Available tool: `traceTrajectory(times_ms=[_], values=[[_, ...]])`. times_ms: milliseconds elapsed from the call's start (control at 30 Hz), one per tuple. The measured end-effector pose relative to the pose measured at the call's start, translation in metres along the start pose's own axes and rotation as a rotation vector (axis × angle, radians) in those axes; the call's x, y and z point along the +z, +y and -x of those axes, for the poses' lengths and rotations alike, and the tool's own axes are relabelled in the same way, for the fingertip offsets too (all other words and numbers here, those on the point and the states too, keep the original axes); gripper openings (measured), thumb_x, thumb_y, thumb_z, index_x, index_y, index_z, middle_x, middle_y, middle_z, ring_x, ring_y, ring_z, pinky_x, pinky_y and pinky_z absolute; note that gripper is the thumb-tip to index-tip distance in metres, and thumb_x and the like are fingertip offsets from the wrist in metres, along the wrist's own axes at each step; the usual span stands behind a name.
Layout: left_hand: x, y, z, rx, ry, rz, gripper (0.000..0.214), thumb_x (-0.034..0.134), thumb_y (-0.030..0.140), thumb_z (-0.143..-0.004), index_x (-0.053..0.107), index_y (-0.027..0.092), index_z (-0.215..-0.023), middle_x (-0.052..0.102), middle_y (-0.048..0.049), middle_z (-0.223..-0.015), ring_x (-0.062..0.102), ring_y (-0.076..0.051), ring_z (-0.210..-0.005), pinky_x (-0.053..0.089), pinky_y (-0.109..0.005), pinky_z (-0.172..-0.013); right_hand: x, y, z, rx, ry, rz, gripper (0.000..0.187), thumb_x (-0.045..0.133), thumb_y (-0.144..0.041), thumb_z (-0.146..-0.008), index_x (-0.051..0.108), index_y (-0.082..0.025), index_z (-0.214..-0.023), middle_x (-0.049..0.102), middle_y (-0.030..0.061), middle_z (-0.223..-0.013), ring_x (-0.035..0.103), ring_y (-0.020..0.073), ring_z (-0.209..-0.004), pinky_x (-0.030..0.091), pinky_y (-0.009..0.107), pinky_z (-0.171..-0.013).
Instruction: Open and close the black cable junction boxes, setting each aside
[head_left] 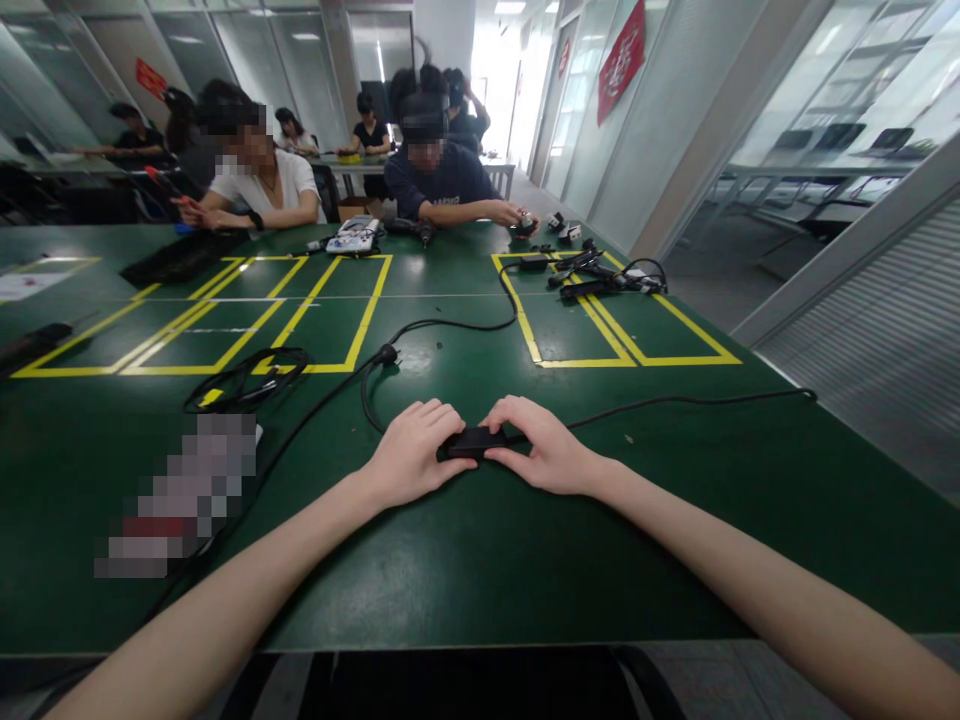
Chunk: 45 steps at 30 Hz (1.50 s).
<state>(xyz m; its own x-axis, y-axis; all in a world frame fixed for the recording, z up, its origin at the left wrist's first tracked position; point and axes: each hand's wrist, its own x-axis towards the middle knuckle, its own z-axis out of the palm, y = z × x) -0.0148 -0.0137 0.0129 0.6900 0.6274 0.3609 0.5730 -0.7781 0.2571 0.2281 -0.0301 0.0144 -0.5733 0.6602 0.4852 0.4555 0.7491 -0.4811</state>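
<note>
A black power adapter (474,443) lies level between my hands, low over the green table (480,560) or resting on it; I cannot tell which. My left hand (421,450) grips its left end, thumb along the near side and fingers over the far side. At the right end, my right hand (546,445) pinches it with thumb and forefinger. One black cable (697,401) runs out to the right, past the table's edge. Left of my left hand another black cord curves up to a black plug (388,354).
To the left lie a coiled black cable (247,380) and a pixelated object (191,490). Yellow tape (585,363) marks rectangles on the table. Several black adapters and cables (600,275) are heaped at far right. Co-workers sit across the table, one handling a small object (525,224).
</note>
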Motion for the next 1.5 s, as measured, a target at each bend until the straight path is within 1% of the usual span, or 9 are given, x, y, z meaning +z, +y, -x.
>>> traceTrajectory(times_ms=[367, 533, 700, 800, 1133, 1233, 1333, 1400, 1500], values=[[-0.005, 0.002, 0.001, -0.064, -0.031, 0.136, 0.027, 0.064, 0.046, -0.098, 0.067, 0.019, -0.100, 0.070, -0.0049, -0.087, 0.064, -0.022, -0.083, 0.052, -0.035, -0.079, -0.002, -0.001, -0.002, -0.042, -0.121, 0.146, 0.023, 0.059, -0.032, -0.101, 0.061, -0.020, -0.119, 0.072, 0.0103, -0.103, 0.065, 0.0240, -0.090, 0.051, 0.036, -0.080], [-0.004, 0.001, 0.001, -0.089, -0.057, 0.184, 0.028, 0.064, 0.046, -0.097, 0.067, 0.019, -0.104, 0.070, -0.0055, -0.093, 0.064, -0.021, -0.084, 0.053, -0.033, -0.078, -0.001, -0.001, -0.002, -0.054, -0.119, 0.203, 0.017, 0.055, -0.030, -0.105, 0.065, -0.018, -0.112, 0.073, 0.0097, -0.095, 0.066, 0.0233, -0.086, 0.050, 0.036, -0.078], [-0.007, 0.000, 0.001, -0.128, -0.082, 0.237, 0.030, 0.060, 0.048, -0.100, 0.067, 0.019, -0.098, 0.069, -0.0038, -0.089, 0.063, -0.020, -0.080, 0.051, -0.030, -0.074, -0.002, -0.003, -0.001, -0.217, -0.206, 0.300, 0.049, 0.056, -0.039, -0.105, 0.050, -0.020, -0.149, 0.067, 0.0162, -0.132, 0.066, 0.0265, -0.107, 0.054, 0.040, -0.087], [-0.010, 0.001, -0.001, -0.188, -0.114, 0.336, 0.029, 0.061, 0.047, -0.099, 0.069, 0.019, -0.100, 0.072, -0.0031, -0.090, 0.064, -0.019, -0.079, 0.048, -0.028, -0.071, -0.003, -0.003, 0.000, -0.328, -0.210, 0.414, 0.046, 0.053, -0.034, -0.106, 0.051, -0.020, -0.150, 0.060, 0.0180, -0.145, 0.065, 0.0275, -0.114, 0.054, 0.041, -0.090], [-0.012, 0.002, -0.003, -0.282, -0.213, 0.657, 0.028, 0.069, 0.043, -0.091, 0.072, 0.015, -0.096, 0.071, -0.0003, -0.081, 0.061, -0.016, -0.074, 0.047, -0.025, -0.067, -0.006, 0.003, 0.001, -0.347, -0.257, 0.530, 0.047, 0.049, -0.028, -0.107, 0.049, -0.025, -0.154, 0.069, 0.0134, -0.128, 0.070, 0.0214, -0.095, 0.055, 0.031, -0.075], [-0.009, 0.002, -0.001, -0.234, -0.133, 0.589, 0.030, 0.067, 0.044, -0.093, 0.073, 0.017, -0.104, 0.073, -0.0021, -0.086, 0.064, -0.018, -0.077, 0.052, -0.028, -0.072, -0.006, 0.006, 0.002, -0.318, -0.262, 0.521, 0.049, 0.048, -0.029, -0.107, 0.047, -0.023, -0.155, 0.069, 0.0140, -0.124, 0.070, 0.0214, -0.090, 0.054, 0.031, -0.072], [-0.010, -0.001, 0.003, -0.078, 0.112, 0.371, 0.038, 0.068, 0.044, -0.093, 0.069, 0.019, -0.122, 0.074, -0.0103, -0.115, 0.067, -0.026, -0.105, 0.054, -0.041, -0.095, -0.011, 0.013, 0.004, -0.188, -0.227, 0.407, 0.053, 0.049, -0.036, -0.106, 0.047, -0.021, -0.156, 0.069, 0.0142, -0.123, 0.070, 0.0211, -0.084, 0.055, 0.032, -0.071], [-0.012, -0.005, 0.004, 0.011, 0.290, 0.173, 0.042, 0.069, 0.042, -0.093, 0.065, 0.020, -0.129, 0.065, -0.0151, -0.138, 0.057, -0.033, -0.129, 0.044, -0.052, -0.111, -0.020, 0.022, 0.005, -0.060, -0.136, 0.252, 0.054, 0.049, -0.040, -0.106, 0.047, -0.021, -0.157, 0.070, 0.0134, -0.123, 0.070, 0.0213, -0.085, 0.057, 0.034, -0.075], [-0.015, -0.010, 0.006, 0.062, 0.395, 0.033, 0.036, 0.066, 0.034, -0.097, 0.063, 0.022, -0.131, 0.062, -0.0147, -0.143, 0.055, -0.033, -0.134, 0.043, -0.053, -0.112, -0.039, 0.041, 0.008, 0.130, 0.083, 0.002, 0.054, 0.055, -0.048, -0.102, 0.056, -0.024, -0.150, 0.073, 0.0117, -0.124, 0.071, 0.0271, -0.102, 0.059, 0.041, -0.086]])
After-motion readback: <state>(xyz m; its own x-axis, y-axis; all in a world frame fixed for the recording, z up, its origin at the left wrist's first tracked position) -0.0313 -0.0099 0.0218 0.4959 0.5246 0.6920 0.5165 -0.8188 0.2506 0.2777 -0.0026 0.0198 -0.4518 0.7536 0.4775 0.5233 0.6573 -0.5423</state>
